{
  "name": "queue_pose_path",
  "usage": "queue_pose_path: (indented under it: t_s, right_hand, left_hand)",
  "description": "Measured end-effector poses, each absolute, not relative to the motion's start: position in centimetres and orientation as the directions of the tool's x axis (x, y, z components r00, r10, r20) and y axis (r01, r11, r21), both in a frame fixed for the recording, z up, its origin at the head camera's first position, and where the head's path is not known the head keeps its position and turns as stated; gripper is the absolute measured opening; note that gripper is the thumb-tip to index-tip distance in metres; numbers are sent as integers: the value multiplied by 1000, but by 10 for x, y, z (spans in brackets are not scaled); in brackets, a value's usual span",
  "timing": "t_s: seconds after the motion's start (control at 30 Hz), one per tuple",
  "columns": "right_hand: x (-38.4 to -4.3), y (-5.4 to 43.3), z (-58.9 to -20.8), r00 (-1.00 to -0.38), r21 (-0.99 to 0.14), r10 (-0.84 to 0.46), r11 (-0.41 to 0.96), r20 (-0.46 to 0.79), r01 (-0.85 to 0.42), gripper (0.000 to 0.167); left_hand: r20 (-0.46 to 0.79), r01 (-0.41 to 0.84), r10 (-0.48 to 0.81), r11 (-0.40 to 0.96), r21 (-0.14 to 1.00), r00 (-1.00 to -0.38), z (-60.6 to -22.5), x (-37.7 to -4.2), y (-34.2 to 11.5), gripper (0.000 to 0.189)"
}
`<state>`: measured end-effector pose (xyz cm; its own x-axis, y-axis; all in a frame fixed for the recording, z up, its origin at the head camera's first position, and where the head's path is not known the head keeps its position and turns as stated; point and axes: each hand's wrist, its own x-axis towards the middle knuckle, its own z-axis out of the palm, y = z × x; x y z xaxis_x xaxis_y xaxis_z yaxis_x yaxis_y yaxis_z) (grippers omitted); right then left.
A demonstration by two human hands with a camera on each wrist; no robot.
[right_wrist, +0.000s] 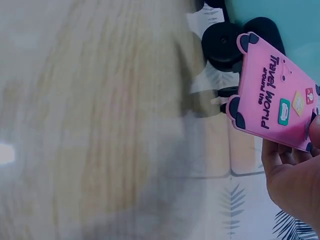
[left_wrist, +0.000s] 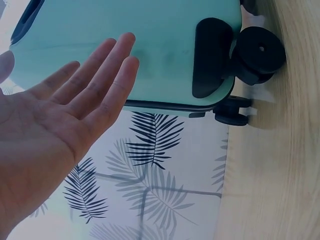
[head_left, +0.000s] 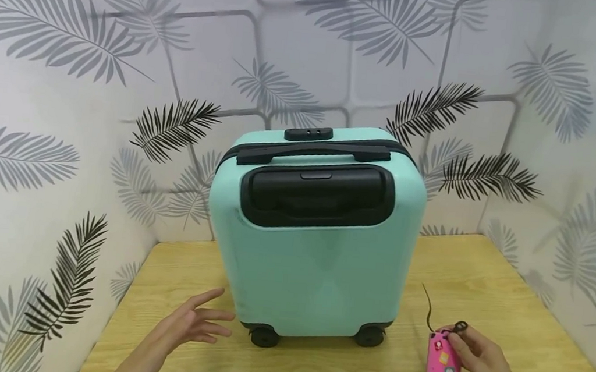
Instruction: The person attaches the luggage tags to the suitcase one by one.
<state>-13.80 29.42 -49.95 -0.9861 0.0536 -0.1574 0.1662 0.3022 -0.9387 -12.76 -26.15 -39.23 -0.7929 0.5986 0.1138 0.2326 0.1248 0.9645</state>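
You are pinching the pink tag [head_left: 442, 368] at its top end with your right hand [head_left: 478, 361], so its black loop [head_left: 459, 326] is sticking up free beside the fingers. Your left hand [head_left: 194, 321] is hovering flat and empty near the suitcase [head_left: 312, 269], which is standing upright on its wheels on the table [head_left: 505, 296].

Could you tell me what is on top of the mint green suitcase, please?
On top of the suitcase sit a black carry handle and a small black combination lock. The far part of the top is hidden from view.
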Motion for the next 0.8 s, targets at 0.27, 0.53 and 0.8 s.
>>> queue_pose_path:
  t_s: [0.27, 0.53, 0.8]
  right_hand:
    - [-132, 285, -469, -992, -969, 122, 246, 19, 12, 34]
    - [-128, 278, -438, -958, -961, 99, -35, 268, -273, 18]
    - [-121, 275, -421, -933, -923, 62, -139, 354, -359, 23]
  left_hand:
    - [121, 267, 574, 177, 947, -810, -382, -126, -266, 52]
    - [125, 280, 515, 235, 931, -848, -366, -125, -264, 51]
    - [127, 282, 498, 248, 927, -858, -358, -124, -257, 51]
